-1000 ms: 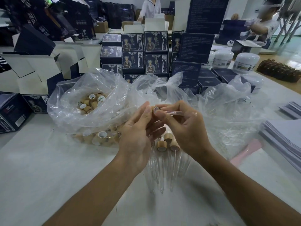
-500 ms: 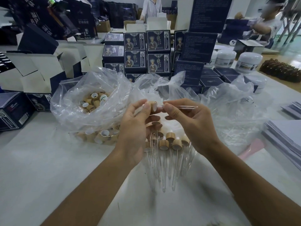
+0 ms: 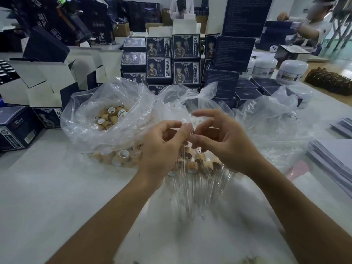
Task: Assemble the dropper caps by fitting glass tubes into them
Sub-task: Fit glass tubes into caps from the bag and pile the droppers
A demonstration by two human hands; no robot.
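My left hand (image 3: 162, 149) pinches a dropper cap (image 3: 184, 121) between thumb and fingers; only its white bulb shows above the thumb. My right hand (image 3: 226, 141) sits close beside it with fingers spread and lifted and its thumb reaching toward the left thumb; I see nothing gripped in it. Below both hands a pile of assembled droppers (image 3: 192, 168), wooden collars with glass tubes pointing toward me, lies on the table. A clear bag of loose wooden caps (image 3: 111, 118) sits to the left.
Crumpled clear plastic bags (image 3: 270, 126) spread behind and right of the hands. Dark blue printed boxes (image 3: 185, 60) are stacked at the back, open cartons (image 3: 47, 77) on the left, white jars (image 3: 291, 71) at the back right, paper stacks (image 3: 331, 159) on the right edge.
The right hand was pinching a glass tube and pushing it sideways into the cap. It has now let go and spread its fingers. The left hand has tilted the cap bulb-up.
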